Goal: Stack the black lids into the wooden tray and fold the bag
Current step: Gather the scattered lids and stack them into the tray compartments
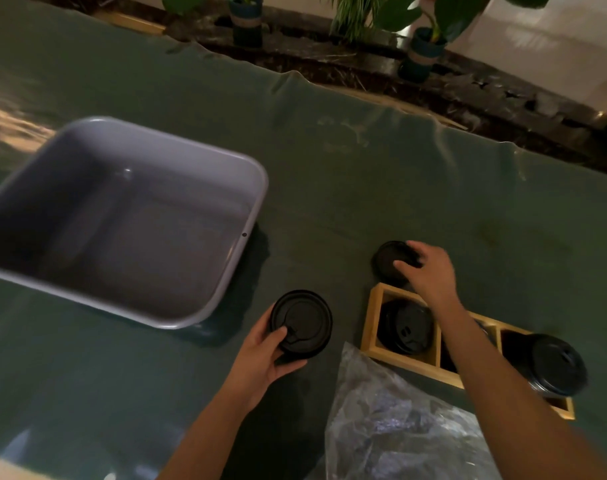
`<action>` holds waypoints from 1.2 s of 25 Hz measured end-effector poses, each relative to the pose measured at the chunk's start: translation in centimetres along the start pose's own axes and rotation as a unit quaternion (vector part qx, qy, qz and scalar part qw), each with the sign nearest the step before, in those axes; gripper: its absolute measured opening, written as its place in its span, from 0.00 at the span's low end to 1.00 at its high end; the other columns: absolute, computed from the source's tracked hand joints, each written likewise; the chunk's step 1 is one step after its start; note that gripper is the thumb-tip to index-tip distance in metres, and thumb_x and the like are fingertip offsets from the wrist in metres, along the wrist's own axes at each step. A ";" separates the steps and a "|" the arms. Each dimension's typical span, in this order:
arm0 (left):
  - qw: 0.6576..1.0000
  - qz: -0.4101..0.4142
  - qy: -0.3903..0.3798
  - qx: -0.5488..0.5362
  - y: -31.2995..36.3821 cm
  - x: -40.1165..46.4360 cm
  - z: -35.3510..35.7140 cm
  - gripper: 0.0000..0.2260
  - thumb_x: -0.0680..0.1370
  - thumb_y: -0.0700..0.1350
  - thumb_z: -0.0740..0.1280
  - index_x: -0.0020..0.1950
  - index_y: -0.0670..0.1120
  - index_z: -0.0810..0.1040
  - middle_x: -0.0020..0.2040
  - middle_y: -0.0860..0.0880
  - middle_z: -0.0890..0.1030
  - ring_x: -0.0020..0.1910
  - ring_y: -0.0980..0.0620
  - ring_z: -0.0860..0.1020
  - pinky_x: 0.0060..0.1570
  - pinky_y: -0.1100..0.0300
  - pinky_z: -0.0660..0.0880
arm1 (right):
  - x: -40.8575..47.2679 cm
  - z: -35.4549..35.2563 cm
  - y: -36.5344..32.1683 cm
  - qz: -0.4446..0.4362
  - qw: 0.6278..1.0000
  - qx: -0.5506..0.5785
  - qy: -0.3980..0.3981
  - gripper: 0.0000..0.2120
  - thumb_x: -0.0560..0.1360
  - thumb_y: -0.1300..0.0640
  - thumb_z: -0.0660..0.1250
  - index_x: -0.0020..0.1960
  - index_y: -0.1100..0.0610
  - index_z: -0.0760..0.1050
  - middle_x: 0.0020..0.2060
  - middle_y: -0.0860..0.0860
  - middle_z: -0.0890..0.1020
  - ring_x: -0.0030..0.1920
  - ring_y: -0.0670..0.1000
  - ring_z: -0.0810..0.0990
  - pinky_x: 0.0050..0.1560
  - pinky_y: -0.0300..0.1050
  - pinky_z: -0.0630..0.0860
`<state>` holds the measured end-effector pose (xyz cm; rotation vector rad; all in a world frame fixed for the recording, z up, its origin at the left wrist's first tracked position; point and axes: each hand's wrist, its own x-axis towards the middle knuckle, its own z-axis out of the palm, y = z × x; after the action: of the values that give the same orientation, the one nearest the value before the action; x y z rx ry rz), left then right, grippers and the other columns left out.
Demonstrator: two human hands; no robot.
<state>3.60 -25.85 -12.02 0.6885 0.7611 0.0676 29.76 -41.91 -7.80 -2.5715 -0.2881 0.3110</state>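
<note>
A dark green cloth [364,174] covers the table and runs to its far edge, where it lies in soft wrinkles and folds. A pale strip of the table [135,23] shows beyond the cloth at the far left. Past the edge the floor [451,91] is dark, glossy and mottled like stone. On it stand potted plants: one in a dark pot [247,20] with a pale band near the top middle, and another in a blue-green banded pot [421,55] to the right, both with broad green leaves. Behind them rises a light, cream-coloured wall [537,46]. The light is dim and warm, with a soft glare on the cloth at the left
</note>
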 end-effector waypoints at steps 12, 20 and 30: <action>1.000 0.007 0.003 0.008 -0.7 0.0 2.5 0.16 0.76 0.38 0.63 0.54 0.60 0.77 0.59 0.51 0.79 0.54 0.48 0.80 0.40 0.49 0.81 | 1.9 1.4 3.2 0.138 0.977 0.162 -0.006 0.19 0.72 0.69 0.65 0.62 0.59 0.75 0.52 0.60 0.82 0.45 0.56 0.82 0.47 0.48 0.79; 0.999 0.008 -0.047 0.009 0.4 -1.0 8.2 0.18 0.73 0.50 0.66 0.63 0.58 0.72 0.63 0.50 0.76 0.57 0.48 0.78 0.42 0.49 0.81 | -8.2 -3.7 -1.8 -0.007 0.956 0.283 -0.072 0.19 0.70 0.71 0.66 0.57 0.57 0.79 0.39 0.51 0.81 0.37 0.46 0.82 0.37 0.39 0.80; 0.984 0.040 -0.141 0.100 -1.5 -5.4 10.7 0.21 0.76 0.39 0.64 0.65 0.56 0.67 0.65 0.48 0.74 0.61 0.47 0.76 0.46 0.47 0.80 | -16.4 -6.3 0.0 -0.081 0.995 0.060 -0.004 0.20 0.70 0.66 0.66 0.60 0.52 0.77 0.36 0.49 0.75 0.36 0.47 0.73 0.38 0.34 0.67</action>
<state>6.38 -34.53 -4.04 0.8997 0.4715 -0.0331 15.94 -49.23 0.16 -2.4126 -0.4643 0.2709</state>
